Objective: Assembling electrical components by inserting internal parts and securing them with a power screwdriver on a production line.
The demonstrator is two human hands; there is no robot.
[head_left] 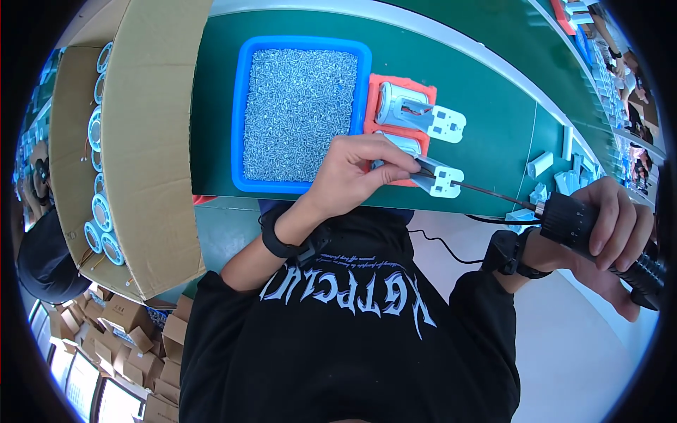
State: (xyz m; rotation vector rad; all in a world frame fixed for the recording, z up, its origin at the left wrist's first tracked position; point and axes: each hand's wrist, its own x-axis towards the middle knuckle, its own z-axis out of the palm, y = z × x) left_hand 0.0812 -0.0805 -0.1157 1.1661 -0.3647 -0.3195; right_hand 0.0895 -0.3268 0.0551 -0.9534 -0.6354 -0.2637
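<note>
My left hand (360,173) rests on the near grey metal part (434,176) in the orange jig (402,88), fingertips pinched at the tip of the screwdriver's long thin bit. My right hand (617,236) is wrapped around a black electric screwdriver (585,225), held out to the right with its bit reaching left onto that part. A second grey part with a white bracket (416,113) lies in the far slot of the jig. A blue tray (243,106) full of small silver screws stands just left of the jig.
A green conveyor table (486,127) carries the tray and jig; small white plastic parts (557,173) lie at its right. A large cardboard box (151,141) with blue-white rings stands at left. Small cartons are stacked below left. Other people sit at far right and far left.
</note>
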